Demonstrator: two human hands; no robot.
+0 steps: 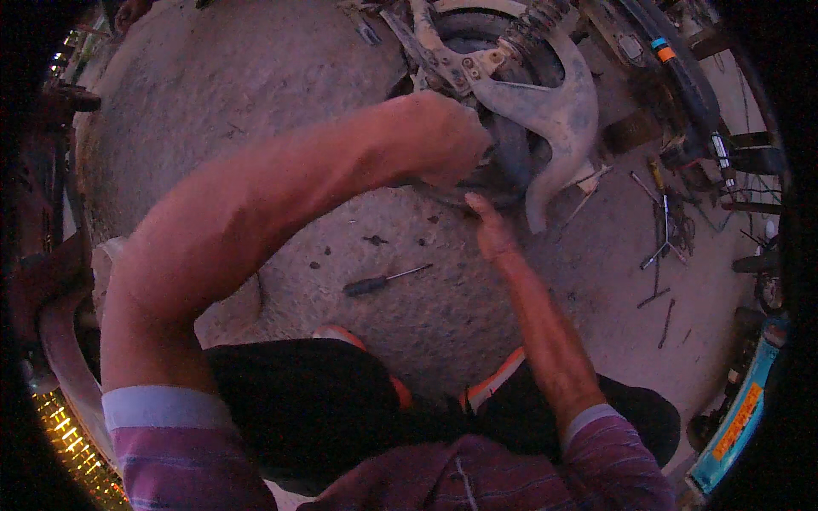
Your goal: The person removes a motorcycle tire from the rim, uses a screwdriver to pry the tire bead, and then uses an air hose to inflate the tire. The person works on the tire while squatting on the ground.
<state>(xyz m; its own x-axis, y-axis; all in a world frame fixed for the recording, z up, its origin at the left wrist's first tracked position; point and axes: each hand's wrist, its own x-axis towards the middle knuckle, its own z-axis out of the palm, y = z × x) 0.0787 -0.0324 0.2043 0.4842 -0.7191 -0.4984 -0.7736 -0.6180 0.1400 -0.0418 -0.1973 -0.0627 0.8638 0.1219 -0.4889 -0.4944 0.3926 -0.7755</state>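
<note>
A wheel with a dark tyre [512,157] lies on the rough grey-brown ground [256,68], in the upper middle of the frame. Over it reaches a curved grey metal arm [569,111], its pointed end bending down toward the right of centre, and a coil spring [534,32] shows near the top edge.

The left hand [450,140] is bent inward at the wheel, just above the centre of the frame. Its back faces the camera and hides the fingers, so I cannot tell whether it grips anything. The right hand [487,226] is just below, beside the lower edge of the tyre, with one digit pointing up; whether it is closed on the tyre cannot be told.

Below the hands, near the middle of the frame, a screwdriver [368,285] with a dark handle lies with its shaft pointing right, and a few small dark bits [374,240] are scattered above it. On the right side of the frame are a three-armed wrench [666,232] and a thin dark rod [666,324]. Orange-edged shoes [503,376] show in the lower middle.
</note>
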